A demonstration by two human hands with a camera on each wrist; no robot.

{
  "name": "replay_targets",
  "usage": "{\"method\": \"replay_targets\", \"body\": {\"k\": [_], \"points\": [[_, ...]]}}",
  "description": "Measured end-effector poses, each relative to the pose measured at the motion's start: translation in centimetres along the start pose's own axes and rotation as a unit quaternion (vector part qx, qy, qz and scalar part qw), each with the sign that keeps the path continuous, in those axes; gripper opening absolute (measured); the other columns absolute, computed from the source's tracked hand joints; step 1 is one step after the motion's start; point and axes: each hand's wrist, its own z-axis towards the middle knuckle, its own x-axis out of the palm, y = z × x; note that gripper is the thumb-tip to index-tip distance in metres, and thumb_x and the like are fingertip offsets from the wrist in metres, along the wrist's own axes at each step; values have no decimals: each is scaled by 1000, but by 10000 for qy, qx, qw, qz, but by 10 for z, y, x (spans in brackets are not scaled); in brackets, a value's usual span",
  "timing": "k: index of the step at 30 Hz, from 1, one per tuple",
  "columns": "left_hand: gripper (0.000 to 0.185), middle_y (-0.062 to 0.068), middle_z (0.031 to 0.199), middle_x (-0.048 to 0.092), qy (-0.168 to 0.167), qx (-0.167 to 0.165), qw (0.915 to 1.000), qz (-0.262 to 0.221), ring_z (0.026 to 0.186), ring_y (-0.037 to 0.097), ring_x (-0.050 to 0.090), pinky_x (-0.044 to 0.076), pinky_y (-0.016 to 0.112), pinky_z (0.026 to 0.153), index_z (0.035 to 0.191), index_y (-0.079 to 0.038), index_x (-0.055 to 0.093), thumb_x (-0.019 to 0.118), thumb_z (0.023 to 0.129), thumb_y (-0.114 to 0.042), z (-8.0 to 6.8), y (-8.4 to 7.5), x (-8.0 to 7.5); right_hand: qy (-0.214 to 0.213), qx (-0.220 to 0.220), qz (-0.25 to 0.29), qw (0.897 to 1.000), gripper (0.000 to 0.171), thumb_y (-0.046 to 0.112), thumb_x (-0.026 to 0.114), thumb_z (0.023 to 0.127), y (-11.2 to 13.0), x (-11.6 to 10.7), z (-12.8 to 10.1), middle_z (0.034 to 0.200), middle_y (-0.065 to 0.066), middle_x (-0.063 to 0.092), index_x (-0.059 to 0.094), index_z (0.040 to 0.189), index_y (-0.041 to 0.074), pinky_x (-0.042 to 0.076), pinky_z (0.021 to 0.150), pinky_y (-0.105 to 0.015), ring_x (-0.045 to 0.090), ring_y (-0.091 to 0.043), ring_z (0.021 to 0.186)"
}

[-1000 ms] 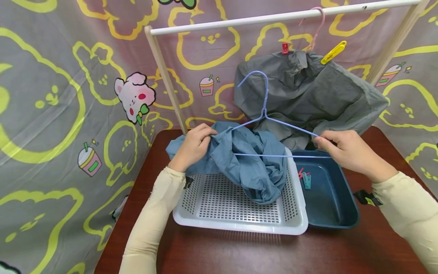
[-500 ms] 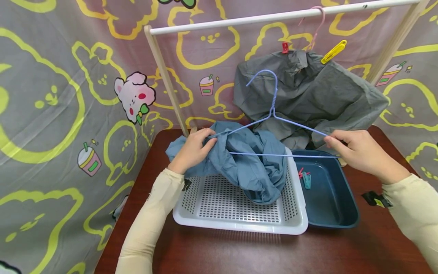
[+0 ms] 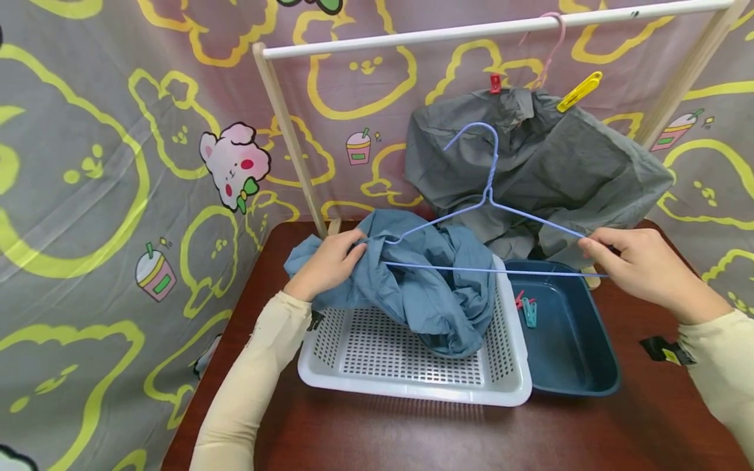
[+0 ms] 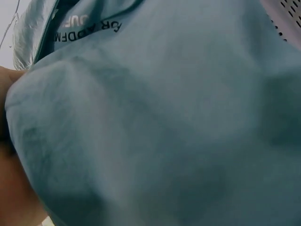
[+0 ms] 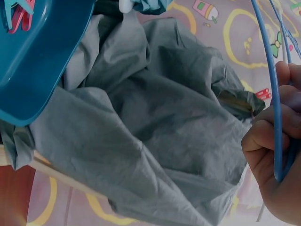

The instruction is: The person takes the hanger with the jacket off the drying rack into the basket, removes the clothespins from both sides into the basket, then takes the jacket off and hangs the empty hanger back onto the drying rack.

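Observation:
A crumpled blue garment (image 3: 424, 288) lies over the back and left of the white basket. My left hand (image 3: 326, 265) pinches its edge at the left, holding up a fold beside an opening. In the left wrist view the blue cloth (image 4: 155, 122) fills most of the picture, with printed lettering on its inner side. My right hand (image 3: 645, 268) grips the right end of a blue wire hanger (image 3: 521, 214), its hook upward. The hanger's left corner sits at the garment's opening, near my left fingertips. In the right wrist view, curled fingers (image 5: 265, 136) wrap the hanger.
The white perforated basket (image 3: 412, 392) stands on the brown table (image 3: 448, 438). To its right is a dark blue tray (image 3: 565, 353) with red and teal clothespins (image 3: 529, 313). Behind, a grey garment (image 3: 559, 150) hangs on a pink hanger (image 3: 554, 52) from the white rail (image 3: 412, 36).
My right hand has drawn the hanger to the right, and its left end has slid back out to the garment's opening. My left hand keeps its hold, shifting slightly.

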Motion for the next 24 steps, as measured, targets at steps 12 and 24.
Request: {"method": "replay_targets", "body": {"k": [12, 24], "points": [[15, 1, 65, 42, 192, 14, 9997, 155, 54, 15, 40, 36, 31, 57, 92, -11, 54, 44, 102, -16, -4, 4, -1, -150, 209, -287, 9993, 17, 12, 64, 91, -10, -10, -5, 55, 10, 44, 66, 74, 15, 26, 49, -24, 32, -4, 49], [16, 1, 64, 43, 605, -70, 9976, 320, 56, 14, 45, 40, 32, 58, 88, -10, 53, 44, 102, -12, -16, 16, -3, -856, 327, -27, 9958, 24, 9, 62, 91, -13, -23, -5, 52, 13, 39, 62, 68, 11, 24, 46, -22, 30, -1, 48]]}}
